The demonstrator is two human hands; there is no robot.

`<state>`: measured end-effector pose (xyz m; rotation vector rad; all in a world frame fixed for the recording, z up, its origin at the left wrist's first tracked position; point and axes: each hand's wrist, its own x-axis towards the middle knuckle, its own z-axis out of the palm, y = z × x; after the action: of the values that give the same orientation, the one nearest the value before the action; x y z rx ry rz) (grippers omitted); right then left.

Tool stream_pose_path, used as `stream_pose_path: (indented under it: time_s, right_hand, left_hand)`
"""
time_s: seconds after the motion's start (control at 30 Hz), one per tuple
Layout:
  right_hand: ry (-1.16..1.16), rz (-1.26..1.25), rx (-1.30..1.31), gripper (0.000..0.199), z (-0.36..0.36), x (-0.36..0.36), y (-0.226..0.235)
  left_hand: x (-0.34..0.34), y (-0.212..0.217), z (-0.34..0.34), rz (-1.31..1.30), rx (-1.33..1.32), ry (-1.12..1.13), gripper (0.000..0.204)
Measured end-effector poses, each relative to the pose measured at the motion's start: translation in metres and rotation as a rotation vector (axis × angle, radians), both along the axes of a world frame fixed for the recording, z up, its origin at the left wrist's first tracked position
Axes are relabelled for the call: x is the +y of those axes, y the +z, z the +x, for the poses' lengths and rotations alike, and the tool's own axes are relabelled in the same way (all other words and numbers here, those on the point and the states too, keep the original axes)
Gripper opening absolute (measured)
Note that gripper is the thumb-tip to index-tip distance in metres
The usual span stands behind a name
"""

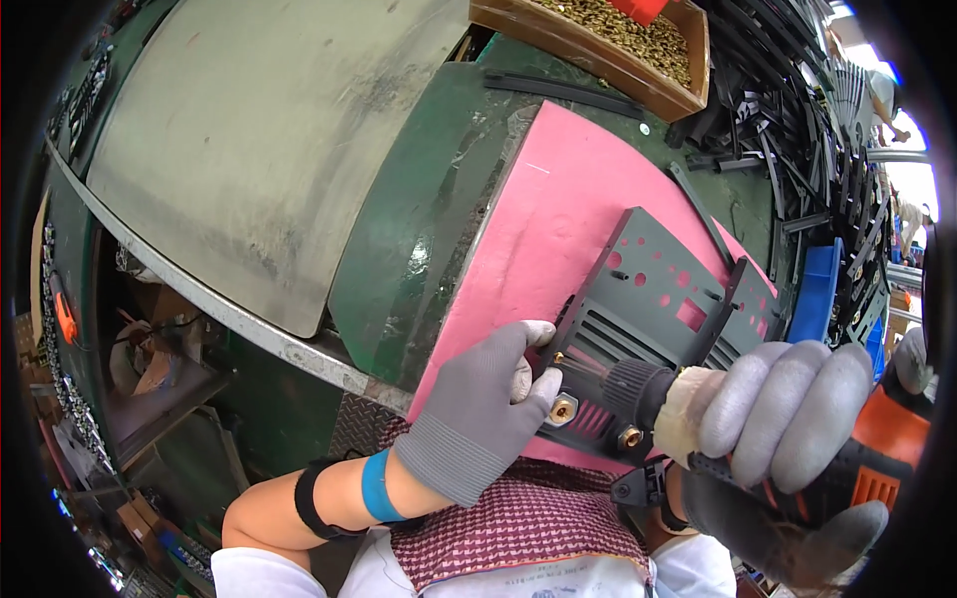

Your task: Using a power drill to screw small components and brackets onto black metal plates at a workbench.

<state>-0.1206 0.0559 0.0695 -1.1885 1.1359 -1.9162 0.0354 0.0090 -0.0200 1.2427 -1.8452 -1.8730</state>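
A dark grey perforated metal panel (pixel 648 279) with slots, round holes and raised edges lies on a pink pad (pixel 538 229). At its near left corner my left hand (pixel 488 399), in a grey glove, grips the edge with curled fingers. Close to those fingertips sits a small brass screw (pixel 558 357). Two larger brass fittings, one a hex nut (pixel 563 409), are on the near edge. My gloved right hand (pixel 788 414) is wrapped round an orange and black power drill (pixel 882 448). Its black chuck (pixel 638 389) points left toward the screw; where the bit's tip rests is hard to see.
A wooden box (pixel 598 55) full of small brass screws stands at the far edge of the green table (pixel 409 249). Dark metal strips (pixel 768 120) pile up at the far right, near a blue bin (pixel 817 289). A pale sheet (pixel 269 130) covers the left side.
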Motion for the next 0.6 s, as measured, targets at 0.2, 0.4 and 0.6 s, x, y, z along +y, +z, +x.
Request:
stream_pose_path:
  time_s: [0.2,0.4,0.6]
  right_hand:
    - [0.096,-0.018,0.074,0.052,0.001,-0.011,-0.003]
    - [0.204,-0.028,0.149,0.060,0.006,-0.022,-0.007]
    - [0.244,-0.038,0.160,0.060,0.005,-0.021,-0.010]
  left_hand:
    - [-0.003,0.006,0.008,0.041,-0.043,-0.010,0.036]
    - [-0.002,0.000,0.005,0.243,0.005,0.047,0.036]
    - [-0.001,-0.003,0.006,0.211,0.020,0.038,0.035]
